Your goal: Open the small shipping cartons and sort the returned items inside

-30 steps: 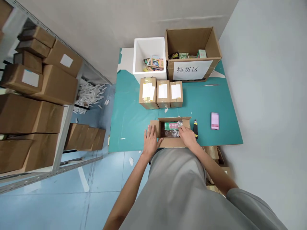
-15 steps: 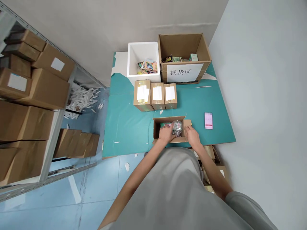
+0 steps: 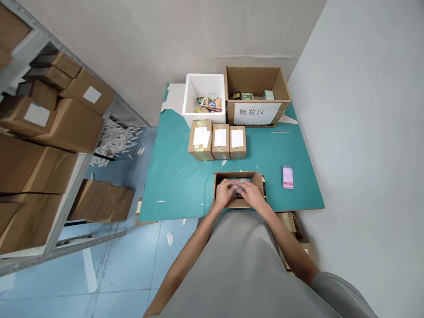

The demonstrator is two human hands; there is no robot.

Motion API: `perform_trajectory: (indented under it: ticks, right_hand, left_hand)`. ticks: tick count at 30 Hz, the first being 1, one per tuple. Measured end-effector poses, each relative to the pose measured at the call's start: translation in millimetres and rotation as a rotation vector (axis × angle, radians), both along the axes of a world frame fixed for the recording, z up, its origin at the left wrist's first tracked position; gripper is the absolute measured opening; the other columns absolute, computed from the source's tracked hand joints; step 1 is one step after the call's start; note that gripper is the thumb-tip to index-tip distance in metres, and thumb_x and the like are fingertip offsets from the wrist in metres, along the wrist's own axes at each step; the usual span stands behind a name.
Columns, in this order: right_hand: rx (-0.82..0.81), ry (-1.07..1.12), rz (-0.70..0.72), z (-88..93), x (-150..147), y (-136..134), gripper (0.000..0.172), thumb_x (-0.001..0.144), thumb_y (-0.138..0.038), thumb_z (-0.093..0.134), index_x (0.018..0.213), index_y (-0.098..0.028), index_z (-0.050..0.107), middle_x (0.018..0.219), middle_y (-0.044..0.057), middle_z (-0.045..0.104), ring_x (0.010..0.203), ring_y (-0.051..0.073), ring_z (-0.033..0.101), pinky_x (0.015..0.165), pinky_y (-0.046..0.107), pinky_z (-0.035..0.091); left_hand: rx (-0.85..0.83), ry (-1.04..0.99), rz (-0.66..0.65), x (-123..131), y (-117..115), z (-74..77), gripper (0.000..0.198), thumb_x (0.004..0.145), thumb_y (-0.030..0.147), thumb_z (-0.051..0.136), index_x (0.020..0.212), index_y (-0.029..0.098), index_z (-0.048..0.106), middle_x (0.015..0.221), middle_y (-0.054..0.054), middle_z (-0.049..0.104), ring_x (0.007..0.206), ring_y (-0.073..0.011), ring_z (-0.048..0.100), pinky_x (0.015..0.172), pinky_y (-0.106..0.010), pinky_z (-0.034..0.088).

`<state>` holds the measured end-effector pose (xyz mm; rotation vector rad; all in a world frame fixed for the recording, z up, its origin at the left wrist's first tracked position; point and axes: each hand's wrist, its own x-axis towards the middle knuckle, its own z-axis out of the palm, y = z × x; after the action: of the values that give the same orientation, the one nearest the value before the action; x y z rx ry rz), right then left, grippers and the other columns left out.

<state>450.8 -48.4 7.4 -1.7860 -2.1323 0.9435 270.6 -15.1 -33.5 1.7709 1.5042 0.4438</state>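
Observation:
An open cardboard box (image 3: pixel 236 203) sits at the near edge of the table, and both hands reach into it. My left hand (image 3: pixel 224 193) pinches a shiny clear plastic-wrapped item (image 3: pixel 237 191) from the left. From the right, the bent fingers of my right hand (image 3: pixel 252 194) close on the same wrapping. Its contents are mostly hidden by my fingers. Behind them, something pink and green (image 3: pixel 239 180) lies in the box. A black-and-yellow edge (image 3: pixel 264 186) shows just beyond the box's right side.
Three taped cartons with white labels (image 3: pixel 220 145) stand in a row behind the box. Further back are a white foam bin (image 3: pixel 203 115) and a large labelled carton (image 3: pixel 256 115), both holding small packages. A phone (image 3: pixel 287 177) lies right. Shelving (image 3: pixel 62 198) with cartons stands left.
My right hand has moved left from the box's right flap into the box, meeting my left hand at the plastic wrapping. The wrapped item is now more covered. The camera view has shifted.

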Motion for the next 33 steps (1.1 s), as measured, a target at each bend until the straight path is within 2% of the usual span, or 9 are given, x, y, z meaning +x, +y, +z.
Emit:
perform_trajectory:
  ticks: [5,10,13,17,20,23,26,29,33]
  right_hand:
    - [0.264,0.46,-0.107,37.8,-46.9,28.6,0.016,0.112,-0.028,0.066,0.124,-0.024,0.077,0.124,0.008,0.077,0.105,0.023,0.079,0.1,0.034,0.064]
    - [0.323,0.626,0.001,49.4,-128.7,91.6,0.011,0.11,-0.022,0.065,0.116,-0.024,0.073,0.121,0.006,0.073,0.111,0.021,0.076,0.1,0.032,0.064]
    - [0.198,0.41,0.085,38.7,-170.3,115.7,0.018,0.106,-0.011,0.063,0.117,-0.021,0.072,0.124,0.008,0.075,0.114,0.023,0.074,0.103,0.034,0.061]
    - [0.009,0.109,0.205,24.6,-188.3,109.4,0.034,0.103,-0.003,0.063,0.132,-0.016,0.074,0.14,0.014,0.077,0.121,0.027,0.074,0.107,0.036,0.057]
    - [0.031,0.113,0.239,24.1,-166.7,85.7,0.033,0.108,-0.007,0.06,0.135,-0.017,0.077,0.142,0.014,0.078,0.123,0.027,0.076,0.106,0.035,0.056]
    - [0.069,0.169,0.155,29.2,-117.0,62.1,0.027,0.114,-0.016,0.059,0.13,-0.022,0.08,0.131,0.009,0.083,0.114,0.025,0.08,0.1,0.033,0.058]
    - [0.059,0.09,-0.014,29.7,-54.6,44.7,0.028,0.115,-0.019,0.059,0.132,-0.023,0.081,0.13,0.009,0.085,0.114,0.025,0.081,0.1,0.032,0.058]
    - [-0.07,-0.14,-0.087,21.4,-6.0,28.7,0.029,0.113,-0.017,0.061,0.135,-0.018,0.08,0.132,0.014,0.083,0.115,0.028,0.081,0.099,0.033,0.057]
    - [-0.191,-0.316,-0.06,5.0,13.5,0.9,0.034,0.111,-0.022,0.064,0.143,-0.014,0.075,0.138,0.019,0.079,0.121,0.031,0.078,0.099,0.035,0.057]
  left_hand:
    - [0.099,-0.706,0.441,-45.0,2.9,34.4,0.031,0.096,0.031,0.074,0.123,0.018,0.082,0.122,-0.012,0.084,0.105,-0.0252,0.082,0.093,-0.037,0.068]
    - [0.387,-0.707,0.541,-106.9,30.5,57.9,0.056,0.096,0.041,0.083,0.146,0.02,0.071,0.152,-0.015,0.073,0.131,-0.0291,0.077,0.114,-0.042,0.064]
    - [0.464,-0.445,0.622,-132.9,44.7,38.5,0.043,0.1,0.033,0.073,0.141,0.018,0.072,0.151,-0.017,0.07,0.132,-0.0276,0.075,0.113,-0.042,0.065]
    - [0.217,-0.068,0.605,-142.5,46.1,-8.4,0.041,0.097,0.02,0.062,0.135,0.015,0.077,0.15,-0.022,0.069,0.142,-0.0312,0.07,0.116,-0.046,0.063]
    - [0.07,-0.02,0.508,-141.7,35.3,-33.5,0.044,0.09,0.024,0.074,0.133,0.015,0.079,0.15,-0.022,0.073,0.142,-0.0359,0.072,0.122,-0.054,0.059]
    - [0.014,0.013,0.425,-140.0,21.1,-36.6,0.053,0.087,0.032,0.082,0.137,0.017,0.079,0.167,-0.023,0.064,0.159,-0.0428,0.059,0.131,-0.062,0.049]
    - [0.133,0.04,0.415,-130.3,10.1,-16.4,0.049,0.098,0.037,0.074,0.143,0.019,0.077,0.177,-0.022,0.053,0.166,-0.043,0.051,0.135,-0.065,0.044]
    - [0.33,-0.157,0.335,-104.6,6.0,14.8,0.04,0.111,0.039,0.06,0.143,0.022,0.077,0.156,-0.017,0.073,0.143,-0.0337,0.071,0.121,-0.054,0.06]
    - [0.212,-0.168,-0.113,-53.9,8.9,36.7,0.038,0.109,0.03,0.063,0.144,0.023,0.077,0.14,-0.011,0.08,0.117,-0.0278,0.081,0.108,-0.042,0.067]
